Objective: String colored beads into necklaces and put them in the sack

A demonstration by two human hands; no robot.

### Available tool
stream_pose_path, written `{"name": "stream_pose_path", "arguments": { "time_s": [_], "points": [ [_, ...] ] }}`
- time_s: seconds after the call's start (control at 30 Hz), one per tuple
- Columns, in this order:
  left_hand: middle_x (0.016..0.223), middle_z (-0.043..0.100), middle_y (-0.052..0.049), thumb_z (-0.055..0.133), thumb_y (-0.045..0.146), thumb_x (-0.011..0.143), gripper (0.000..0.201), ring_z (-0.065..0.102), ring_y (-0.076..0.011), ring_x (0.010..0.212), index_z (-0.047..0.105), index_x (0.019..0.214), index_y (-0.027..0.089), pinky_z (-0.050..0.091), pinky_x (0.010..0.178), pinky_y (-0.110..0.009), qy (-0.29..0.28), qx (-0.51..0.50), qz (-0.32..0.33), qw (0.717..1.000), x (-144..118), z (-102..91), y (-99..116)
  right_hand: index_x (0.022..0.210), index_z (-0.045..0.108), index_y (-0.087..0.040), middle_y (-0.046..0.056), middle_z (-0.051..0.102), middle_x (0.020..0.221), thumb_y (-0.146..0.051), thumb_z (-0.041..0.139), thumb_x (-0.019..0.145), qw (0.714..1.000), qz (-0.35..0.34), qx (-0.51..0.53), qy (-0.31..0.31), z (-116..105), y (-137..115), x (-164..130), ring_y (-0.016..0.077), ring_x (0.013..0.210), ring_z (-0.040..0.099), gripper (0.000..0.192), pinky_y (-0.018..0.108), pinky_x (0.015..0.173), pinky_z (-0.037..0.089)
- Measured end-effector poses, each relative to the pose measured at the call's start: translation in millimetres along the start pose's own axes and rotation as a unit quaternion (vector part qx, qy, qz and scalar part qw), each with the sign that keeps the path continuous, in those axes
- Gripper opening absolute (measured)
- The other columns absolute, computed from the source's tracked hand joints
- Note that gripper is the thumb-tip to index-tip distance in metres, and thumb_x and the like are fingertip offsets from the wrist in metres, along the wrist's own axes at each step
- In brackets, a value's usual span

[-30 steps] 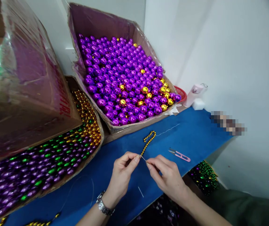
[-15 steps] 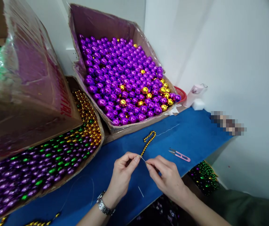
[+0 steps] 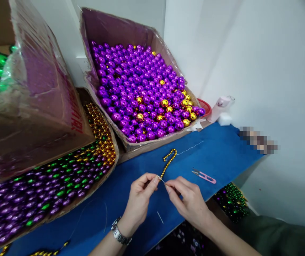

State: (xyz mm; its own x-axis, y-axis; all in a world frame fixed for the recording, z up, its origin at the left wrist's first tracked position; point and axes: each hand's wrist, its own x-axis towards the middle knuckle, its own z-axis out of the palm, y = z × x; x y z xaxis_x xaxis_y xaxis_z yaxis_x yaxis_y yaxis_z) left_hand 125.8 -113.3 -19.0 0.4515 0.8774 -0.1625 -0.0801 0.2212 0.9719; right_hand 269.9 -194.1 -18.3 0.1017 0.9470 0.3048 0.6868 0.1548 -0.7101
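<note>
1. One string of small gold beads (image 3: 169,164) lies hooked on the blue worktop (image 3: 227,142), its near end at the left fingertips, a fine white thread (image 3: 192,146) trailing from its far end.
2. Two hands: the left hand (image 3: 139,199) pinches the bead end; the right hand (image 3: 191,199) pinches a thin pale length running between them, too fine to identify.
3. One watch (image 3: 118,233) circles the left wrist.
4. Near the hands lie one pair of pink snips (image 3: 207,177) and one white stick (image 3: 160,217).
5. More gold beads (image 3: 44,253) show at the lower left edge.
6. Three boxes stand beyond: one of large purple and some gold balls (image 3: 139,71), one of smaller purple, green and gold beads (image 3: 35,197), and one plastic-wrapped carton (image 3: 40,131).
7. One red basket (image 3: 205,106), one pink bottle (image 3: 220,107) and one white block (image 3: 224,119) sit by the pale wall (image 3: 275,71).
8. Red lettering marks the carton, not clearly readable.
</note>
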Motion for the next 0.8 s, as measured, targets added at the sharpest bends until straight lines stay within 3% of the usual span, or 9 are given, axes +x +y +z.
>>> {"name": "stream_pose_path", "arguments": {
  "time_s": [0.8],
  "points": [
    [0.071,0.052,0.000,0.063,0.031,0.080,0.016,0.046,-0.0106,0.065,0.060,0.078,0.015,0.039,0.061,-0.021,0.019,-0.037,-0.002,0.999,-4.5,6.4,0.1,0.094,0.062,-0.021,0.003,0.061,0.078,-0.019,0.047,0.091,1.000,0.009,0.005,0.013,2.4,-6.3,-0.4,0.0129,0.070,0.056,0.016,0.023,0.065,0.042]
  ]
}}
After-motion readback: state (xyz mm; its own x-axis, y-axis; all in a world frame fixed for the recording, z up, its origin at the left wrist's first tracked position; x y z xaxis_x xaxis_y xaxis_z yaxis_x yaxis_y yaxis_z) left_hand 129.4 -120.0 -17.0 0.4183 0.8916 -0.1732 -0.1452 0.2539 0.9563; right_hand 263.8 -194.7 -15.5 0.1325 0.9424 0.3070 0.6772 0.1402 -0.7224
